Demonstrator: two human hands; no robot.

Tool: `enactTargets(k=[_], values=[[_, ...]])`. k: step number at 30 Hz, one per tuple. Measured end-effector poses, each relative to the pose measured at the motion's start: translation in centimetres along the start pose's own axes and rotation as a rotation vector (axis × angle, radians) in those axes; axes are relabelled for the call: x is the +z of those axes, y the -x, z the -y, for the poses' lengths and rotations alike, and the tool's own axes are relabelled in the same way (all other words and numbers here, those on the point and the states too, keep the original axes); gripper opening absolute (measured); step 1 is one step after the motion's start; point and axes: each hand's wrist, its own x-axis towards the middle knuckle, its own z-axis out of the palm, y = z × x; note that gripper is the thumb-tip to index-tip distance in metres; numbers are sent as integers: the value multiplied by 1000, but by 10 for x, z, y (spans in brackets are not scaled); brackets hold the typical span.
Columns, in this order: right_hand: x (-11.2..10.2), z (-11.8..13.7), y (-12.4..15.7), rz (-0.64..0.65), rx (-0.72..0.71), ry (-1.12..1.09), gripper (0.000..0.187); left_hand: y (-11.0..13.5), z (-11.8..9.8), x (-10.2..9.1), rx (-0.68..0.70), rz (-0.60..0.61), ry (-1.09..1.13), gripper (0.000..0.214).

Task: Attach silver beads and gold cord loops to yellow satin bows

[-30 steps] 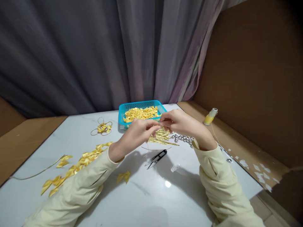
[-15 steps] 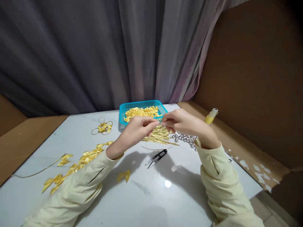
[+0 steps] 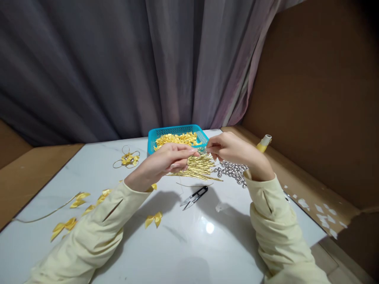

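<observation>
The left hand (image 3: 171, 159) and the right hand (image 3: 229, 146) face each other above the table (image 3: 189, 244), fingertips near but apart, with a narrow gap between them. On each hand the thumb and forefinger are drawn close together; whether they pinch anything is too small to tell, so I cannot say what, if anything, they hold. The bundle of gold wires (image 3: 201, 169) lies just below and on the near side of that gap, fanned out on the table, its left part partly hidden by the left fingers. Just to the right of the wires, under the right hand and wrist, silver beads (image 3: 233, 170) spread in a loose heap. Beyond the fingertips stands the blue basket (image 3: 151, 142), holding yellow bows (image 3: 177, 139), its near side partly covered by the left hand. Nearer the person than the fingers, one separate gold strand (image 3: 194, 185) lies crosswise, and on its near side rest the black-handled snips (image 3: 194, 197), blades pointing left. A single yellow bow (image 3: 153, 219) lies further toward the person, left of the snips. Well to the left of the left fingers sits a looped ornament (image 3: 129, 159) of yellow and silver with gold loops. Well to the right of the right fingers, past the wrist, stands a yellow spool (image 3: 262, 146), partly hidden by the forearm.
</observation>
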Motion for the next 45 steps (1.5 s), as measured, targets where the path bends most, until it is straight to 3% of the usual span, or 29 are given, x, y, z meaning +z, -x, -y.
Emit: enactTargets(k=[4, 6, 12, 17, 20, 25, 29, 32, 37, 41, 45], values=[[-2, 3, 1, -43, 5, -203, 25, 0, 1, 1, 5, -61, -56, 19], [-2, 7, 3, 0, -29, -270, 24, 1, -1, 3, 12, -80, -89, 19], [0, 15, 4, 173, -87, -214, 21, 3, -2, 7, 59, -80, -177, 23], [-2, 10, 6, 183, -128, -240, 21, 2, 0, 6, 25, -40, -99, 20], [-4, 10, 8, 125, -130, -242, 20, 1, 1, 4, 1, -44, 20, 18], [-3, 16, 8, -93, -121, -94, 18, 0, -1, 2, -28, -61, 292, 15], [2, 21, 6, -138, -147, -93, 21, -3, -3, 5, -6, -194, 395, 11], [7, 23, 3, -165, -147, -109, 23, -5, 1, 8, 69, -277, 324, 16], [12, 28, 0, -163, -128, -106, 25, -5, 7, 13, 260, -414, -30, 22], [6, 26, 5, -218, -129, -29, 22, -2, 5, 15, 273, -439, -144, 25], [2, 17, 9, -376, -186, 28, 13, -1, 3, 12, 250, -402, -118, 26]])
